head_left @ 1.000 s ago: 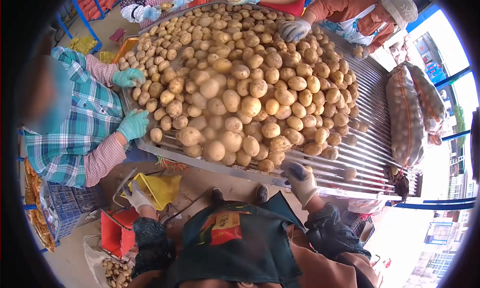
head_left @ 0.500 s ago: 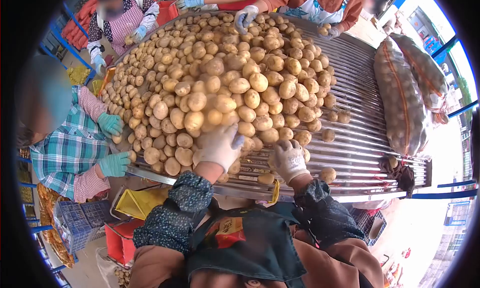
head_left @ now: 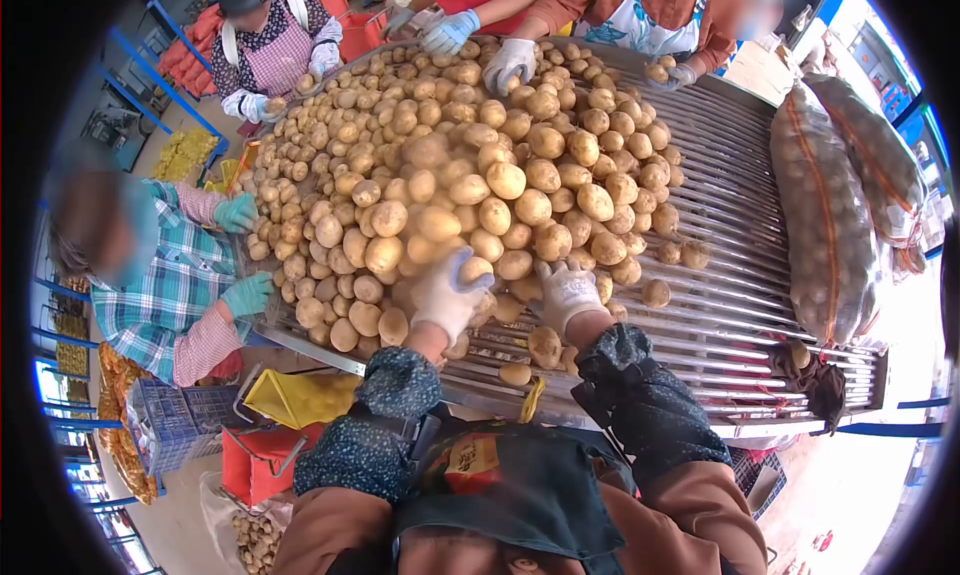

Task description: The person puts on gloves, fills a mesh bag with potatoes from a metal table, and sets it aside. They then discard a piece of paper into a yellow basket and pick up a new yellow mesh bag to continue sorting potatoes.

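Observation:
My left hand (head_left: 447,297), in a white glove with greyish fingertips, is at the near edge of a large heap of potatoes (head_left: 505,180). Its fingers and thumb curve around a potato (head_left: 477,270). To its right, my right hand (head_left: 570,293), also gloved, reaches against the heap with fingers stretched forward and partly apart, touching potatoes; I see nothing gripped in it. Close below my right wrist, a potato (head_left: 545,346) and a smaller one (head_left: 515,374) lie on the slatted metal table (head_left: 720,275).
Full mesh sacks (head_left: 822,215) lie at the table's right side, near a dark cloth (head_left: 822,387). A co-worker in plaid (head_left: 150,265) stands left; others work along the far side. Below left are a yellow container (head_left: 300,397), a red one (head_left: 262,465) and blue crates (head_left: 180,415).
The view has shifted slightly. My right hand has moved forward into the heap, and potatoes now lie below its wrist. My left hand's fingers have come around a potato.

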The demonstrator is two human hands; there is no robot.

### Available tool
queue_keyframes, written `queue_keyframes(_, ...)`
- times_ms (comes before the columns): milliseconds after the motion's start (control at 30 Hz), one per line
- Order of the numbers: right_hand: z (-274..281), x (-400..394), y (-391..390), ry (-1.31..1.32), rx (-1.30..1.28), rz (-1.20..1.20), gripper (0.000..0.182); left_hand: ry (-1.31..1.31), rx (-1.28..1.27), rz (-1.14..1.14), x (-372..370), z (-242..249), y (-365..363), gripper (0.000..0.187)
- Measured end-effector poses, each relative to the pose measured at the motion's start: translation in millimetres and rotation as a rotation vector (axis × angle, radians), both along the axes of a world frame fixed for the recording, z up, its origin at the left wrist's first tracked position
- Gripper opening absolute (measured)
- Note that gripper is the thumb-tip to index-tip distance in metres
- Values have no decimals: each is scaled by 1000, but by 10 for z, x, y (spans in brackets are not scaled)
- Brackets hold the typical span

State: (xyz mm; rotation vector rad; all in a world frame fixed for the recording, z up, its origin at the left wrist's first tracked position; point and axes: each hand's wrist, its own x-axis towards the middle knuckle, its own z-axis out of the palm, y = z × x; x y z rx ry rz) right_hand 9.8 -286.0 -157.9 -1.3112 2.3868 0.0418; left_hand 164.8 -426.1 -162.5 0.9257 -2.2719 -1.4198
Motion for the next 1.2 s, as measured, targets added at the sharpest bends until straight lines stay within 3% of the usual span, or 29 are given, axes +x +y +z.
queue_keyframes(33,-38,36,-16,-2,-4,4,75,342,496,106,92,110,-3,41)
queue_keyframes(67,-114,103,13,91,-70,-8,78,350,664,114,240,240,-31,42)
queue_keyframes(100,-158,171,23,184,-135,-22,82,349,665,119,389,268,-39,42)
queue_keyframes(167,-42,219,-40,170,-16,-50,92,621,1281,82,653,282,-41,43)
queue_keyframes(300,19,129,-70,43,104,-170,104,593,1563,365,839,193,91,37)
queue_keyframes(367,-166,56,-45,87,-60,-71,103,508,1546,388,905,-113,114,31)
queue_keyframes(433,-28,-7,-139,108,-65,-27,99,458,1418,369,877,-119,140,38)
queue_keyframes(500,232,-33,-280,7,29,-35,94,437,1177,143,829,-179,72,30)
queue_keyframes(533,306,-32,-316,-20,-39,-70,86,433,1177,141,743,-117,22,30)
queue_keyframes(600,356,-71,-346,-116,-51,-90,81,326,861,143,480,55,-69,27)
queue_keyframes(633,388,-91,-355,-211,-64,-108,77,330,855,136,333,147,-88,27)
queue_keyframes(700,282,35,-341,-106,-2,-106,74,-19,214,70,78,297,-129,30)
queue_keyframes(733,176,114,-297,-7,72,-99,71,-110,-432,-94,-4,191,-219,41)
queue_keyframes(767,38,142,-229,-1,68,-100,71,-105,-436,-94,-56,80,-237,41)
queue_keyframes(833,-170,173,-127,-163,8,-174,69,-464,-770,-386,-265,274,-201,53)
queue_keyframes(867,-180,213,-84,-143,11,-124,69,-747,-712,-518,-412,462,-145,61)
queue_keyframes(900,-183,250,-37,-114,8,-71,68,-827,-710,-508,-462,667,-15,57)
queue_keyframes(933,-220,285,42,-77,8,-37,69,-798,-923,-513,-492,267,-5,48)
queue_keyframes(1000,-147,346,107,-50,15,1,72,-808,-1049,-458,-557,102,98,30)
queue_keyframes(1100,39,373,135,-75,61,6,72,-948,-890,-633,-678,245,48,36)
queue_keyframes(1200,-39,349,171,-49,-2,40,68,-913,-843,-639,-701,226,53,49)
